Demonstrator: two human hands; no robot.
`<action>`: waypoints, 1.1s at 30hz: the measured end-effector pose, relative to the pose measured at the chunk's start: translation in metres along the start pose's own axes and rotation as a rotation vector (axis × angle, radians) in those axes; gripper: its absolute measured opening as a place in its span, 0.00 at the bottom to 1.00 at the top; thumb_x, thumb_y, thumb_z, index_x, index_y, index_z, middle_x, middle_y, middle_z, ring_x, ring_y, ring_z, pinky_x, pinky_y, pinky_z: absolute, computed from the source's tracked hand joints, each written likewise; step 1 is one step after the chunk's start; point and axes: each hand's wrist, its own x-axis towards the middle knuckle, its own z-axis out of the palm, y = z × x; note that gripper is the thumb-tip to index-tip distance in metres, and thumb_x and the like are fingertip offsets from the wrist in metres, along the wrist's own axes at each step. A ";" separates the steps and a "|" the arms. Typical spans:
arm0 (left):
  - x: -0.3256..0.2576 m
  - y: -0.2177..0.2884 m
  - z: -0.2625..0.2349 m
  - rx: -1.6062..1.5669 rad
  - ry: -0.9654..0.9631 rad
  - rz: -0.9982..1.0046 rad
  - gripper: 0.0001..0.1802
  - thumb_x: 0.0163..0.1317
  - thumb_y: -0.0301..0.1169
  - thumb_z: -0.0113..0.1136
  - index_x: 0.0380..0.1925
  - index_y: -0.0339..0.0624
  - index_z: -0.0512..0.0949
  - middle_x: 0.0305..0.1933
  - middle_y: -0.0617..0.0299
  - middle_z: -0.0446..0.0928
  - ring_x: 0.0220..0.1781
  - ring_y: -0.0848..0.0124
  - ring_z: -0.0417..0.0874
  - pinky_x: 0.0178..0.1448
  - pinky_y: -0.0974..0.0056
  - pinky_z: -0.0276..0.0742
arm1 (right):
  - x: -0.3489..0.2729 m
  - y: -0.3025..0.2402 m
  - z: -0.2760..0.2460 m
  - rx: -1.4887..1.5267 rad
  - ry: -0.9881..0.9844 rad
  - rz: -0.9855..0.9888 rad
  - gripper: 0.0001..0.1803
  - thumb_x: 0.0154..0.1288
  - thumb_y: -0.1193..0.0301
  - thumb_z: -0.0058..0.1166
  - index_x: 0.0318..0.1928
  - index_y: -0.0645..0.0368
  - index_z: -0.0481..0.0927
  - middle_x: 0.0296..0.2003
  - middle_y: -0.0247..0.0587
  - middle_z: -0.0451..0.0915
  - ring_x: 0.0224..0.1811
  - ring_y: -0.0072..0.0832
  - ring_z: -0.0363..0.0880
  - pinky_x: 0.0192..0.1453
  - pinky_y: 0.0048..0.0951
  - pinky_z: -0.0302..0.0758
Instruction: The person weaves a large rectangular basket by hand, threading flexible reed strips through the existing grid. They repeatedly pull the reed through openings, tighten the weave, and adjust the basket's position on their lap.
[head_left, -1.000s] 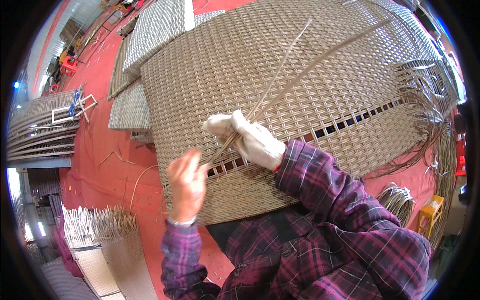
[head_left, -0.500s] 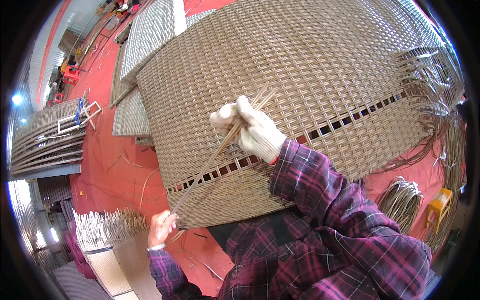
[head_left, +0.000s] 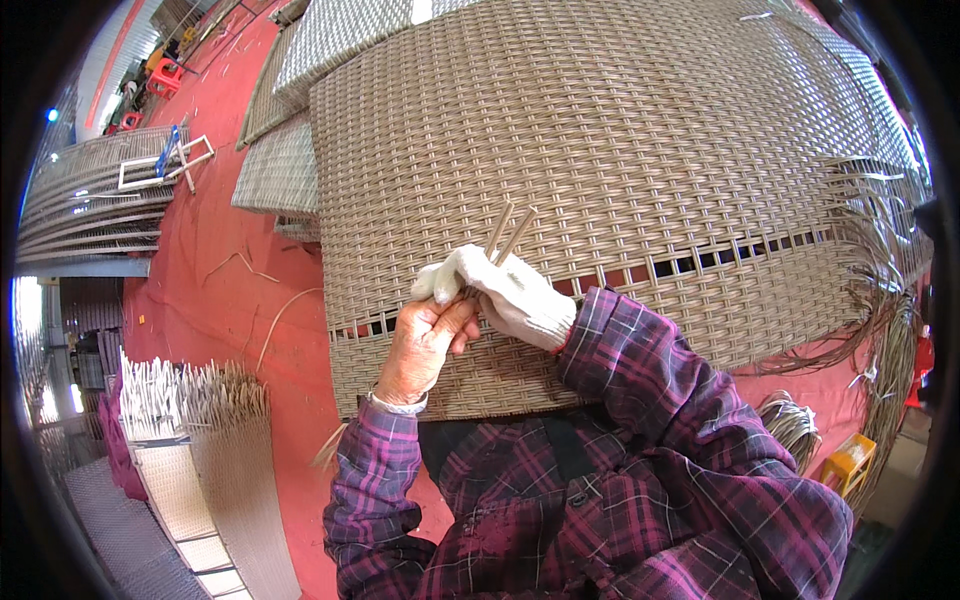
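Note:
A large brown woven wicker panel [head_left: 560, 130] lies in front of me, with a row of open slots [head_left: 690, 262] crossing its near part. My right hand [head_left: 515, 300], in a white knit glove, is closed around several brown flat wicker strands [head_left: 512, 235]. Their ends stick up past the glove, away from me. My bare left hand [head_left: 418, 345] is pinched against the gloved fingers, at the lower part of the strands. The gloved fingers partly hide the strands where both hands meet. Both hands are over the panel, around the left half of the slot row.
Loose strand ends [head_left: 870, 235] hang off the panel's right side. A coiled strand bundle [head_left: 790, 425] and a yellow stool [head_left: 848, 462] are at lower right. Other woven panels [head_left: 278, 170] lie at left on the red floor covering [head_left: 215, 300]; a woven piece with frayed ends [head_left: 195, 400] stands lower left.
My left hand has moved up and right from the panel's lower left edge to meet the gloved hand. The long stretch of strand between them no longer shows. The right hand is slightly lower.

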 end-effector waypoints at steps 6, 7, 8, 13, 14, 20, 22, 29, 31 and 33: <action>-0.007 -0.002 -0.011 0.089 -0.035 -0.095 0.11 0.73 0.30 0.55 0.42 0.33 0.83 0.26 0.65 0.79 0.23 0.82 0.72 0.27 0.76 0.68 | 0.010 0.003 -0.017 0.112 -0.041 -0.193 0.19 0.72 0.56 0.53 0.40 0.62 0.77 0.35 0.44 0.82 0.35 0.27 0.79 0.33 0.28 0.77; -0.006 -0.002 -0.010 0.015 -0.043 -0.089 0.12 0.73 0.31 0.55 0.43 0.33 0.83 0.27 0.65 0.79 0.23 0.82 0.72 0.28 0.76 0.68 | 0.009 0.003 -0.018 0.101 0.033 -0.200 0.19 0.71 0.57 0.54 0.40 0.63 0.77 0.34 0.43 0.82 0.32 0.26 0.79 0.30 0.27 0.77; -0.005 -0.003 -0.006 -0.041 -0.034 -0.103 0.12 0.73 0.31 0.55 0.43 0.33 0.83 0.28 0.64 0.79 0.24 0.81 0.73 0.29 0.76 0.69 | 0.009 0.002 -0.019 0.101 0.059 -0.163 0.18 0.70 0.57 0.55 0.40 0.63 0.78 0.33 0.43 0.82 0.30 0.26 0.79 0.27 0.26 0.76; 0.003 -0.014 0.014 -0.399 -0.029 -0.054 0.11 0.72 0.31 0.56 0.42 0.34 0.82 0.31 0.59 0.82 0.26 0.77 0.76 0.32 0.73 0.72 | 0.002 -0.002 -0.020 0.089 0.026 0.013 0.18 0.69 0.59 0.58 0.35 0.64 0.80 0.30 0.41 0.81 0.20 0.24 0.77 0.16 0.23 0.74; 0.004 -0.016 0.016 -0.491 -0.049 -0.056 0.10 0.72 0.30 0.57 0.41 0.34 0.82 0.32 0.57 0.82 0.27 0.74 0.77 0.32 0.71 0.73 | 0.002 -0.002 -0.019 0.095 0.021 -0.003 0.18 0.69 0.59 0.57 0.35 0.64 0.80 0.30 0.40 0.81 0.20 0.24 0.77 0.16 0.23 0.75; -0.005 -0.024 0.007 -0.488 -0.015 -0.090 0.10 0.70 0.29 0.59 0.43 0.33 0.83 0.30 0.57 0.82 0.25 0.75 0.76 0.30 0.72 0.72 | 0.005 -0.004 -0.007 -0.061 -0.019 -0.007 0.17 0.70 0.58 0.58 0.42 0.62 0.81 0.33 0.35 0.81 0.28 0.17 0.77 0.28 0.18 0.75; -0.010 -0.025 0.002 -0.384 0.025 -0.113 0.10 0.69 0.28 0.61 0.45 0.34 0.84 0.28 0.60 0.82 0.23 0.78 0.75 0.28 0.75 0.70 | 0.002 -0.005 -0.004 -0.214 0.129 -0.090 0.17 0.70 0.59 0.58 0.46 0.62 0.80 0.36 0.34 0.81 0.29 0.16 0.77 0.29 0.18 0.74; -0.016 -0.033 -0.001 -0.082 0.135 0.025 0.11 0.68 0.28 0.61 0.47 0.36 0.84 0.26 0.64 0.81 0.21 0.82 0.74 0.27 0.76 0.70 | 0.007 0.004 0.006 -0.456 0.305 -0.232 0.13 0.70 0.66 0.59 0.47 0.62 0.79 0.38 0.33 0.80 0.38 0.16 0.75 0.42 0.24 0.76; -0.017 -0.034 -0.001 -0.052 0.139 0.079 0.11 0.69 0.27 0.60 0.48 0.36 0.84 0.26 0.64 0.81 0.21 0.82 0.74 0.27 0.76 0.71 | 0.006 0.005 0.005 -0.448 0.253 -0.155 0.12 0.70 0.66 0.59 0.44 0.62 0.79 0.37 0.33 0.80 0.38 0.17 0.75 0.43 0.24 0.75; -0.018 -0.035 0.000 -0.041 0.144 0.095 0.11 0.69 0.26 0.59 0.48 0.35 0.83 0.26 0.64 0.81 0.21 0.82 0.73 0.27 0.76 0.71 | 0.004 0.006 0.000 -0.385 0.205 -0.079 0.11 0.70 0.66 0.59 0.42 0.62 0.80 0.35 0.32 0.80 0.38 0.17 0.74 0.43 0.25 0.75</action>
